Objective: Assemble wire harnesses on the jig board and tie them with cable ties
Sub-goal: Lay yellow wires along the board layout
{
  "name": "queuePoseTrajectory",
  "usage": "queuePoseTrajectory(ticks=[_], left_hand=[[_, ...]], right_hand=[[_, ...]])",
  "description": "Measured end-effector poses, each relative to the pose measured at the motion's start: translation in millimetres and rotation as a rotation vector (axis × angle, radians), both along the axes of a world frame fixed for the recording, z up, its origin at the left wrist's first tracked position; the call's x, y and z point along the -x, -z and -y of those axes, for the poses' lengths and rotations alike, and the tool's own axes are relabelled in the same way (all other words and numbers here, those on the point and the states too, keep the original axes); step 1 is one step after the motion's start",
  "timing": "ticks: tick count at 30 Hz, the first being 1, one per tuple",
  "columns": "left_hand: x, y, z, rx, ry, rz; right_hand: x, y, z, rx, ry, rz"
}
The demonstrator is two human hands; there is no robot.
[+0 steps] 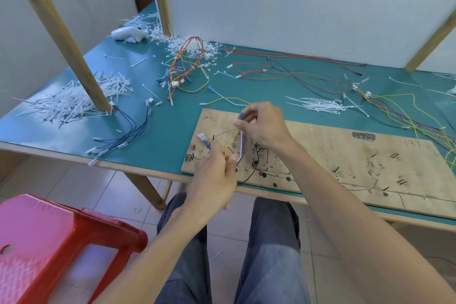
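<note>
The wooden jig board (pixel 345 155) lies on the green table, marked with pen lines and studded with black pegs. Over its left end my left hand (pixel 217 175) grips a small bundle of yellow, white and purple wires (pixel 240 148). A white connector (pixel 202 136) sticks out beyond that hand's fingers. My right hand (pixel 264 126) is just above and pinches the upper ends of the same wires, where a blue terminal (pixel 241 115) shows at the fingertips. A black wire (pixel 256 168) runs among the pegs below the hands.
Loose white cable ties (pixel 318 105) lie behind the board, with a bigger heap (pixel 71 101) at the left round a wooden post (pixel 74 57). Red and yellow wire tangles (pixel 187 66), blue wires (pixel 123 138) and long harnesses (pixel 407 116) cover the table. A red stool (pixel 49 242) stands lower left.
</note>
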State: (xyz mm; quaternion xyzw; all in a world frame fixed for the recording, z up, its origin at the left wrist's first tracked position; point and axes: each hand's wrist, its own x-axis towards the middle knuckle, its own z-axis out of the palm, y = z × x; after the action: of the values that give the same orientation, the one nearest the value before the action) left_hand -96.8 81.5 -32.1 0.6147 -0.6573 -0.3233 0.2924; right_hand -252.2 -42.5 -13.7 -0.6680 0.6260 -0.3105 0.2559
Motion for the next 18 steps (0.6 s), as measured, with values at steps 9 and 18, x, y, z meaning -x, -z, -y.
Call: queuePoseTrajectory(ticks=[9,18], left_hand=[[3,8,10,-0.089,0.034,0.047],[-4,8,15,-0.16,0.084,0.053]], right_hand=[[2,5,6,0.005,0.045,0.016],[-1,3,4,-0.023,0.036,-0.019]])
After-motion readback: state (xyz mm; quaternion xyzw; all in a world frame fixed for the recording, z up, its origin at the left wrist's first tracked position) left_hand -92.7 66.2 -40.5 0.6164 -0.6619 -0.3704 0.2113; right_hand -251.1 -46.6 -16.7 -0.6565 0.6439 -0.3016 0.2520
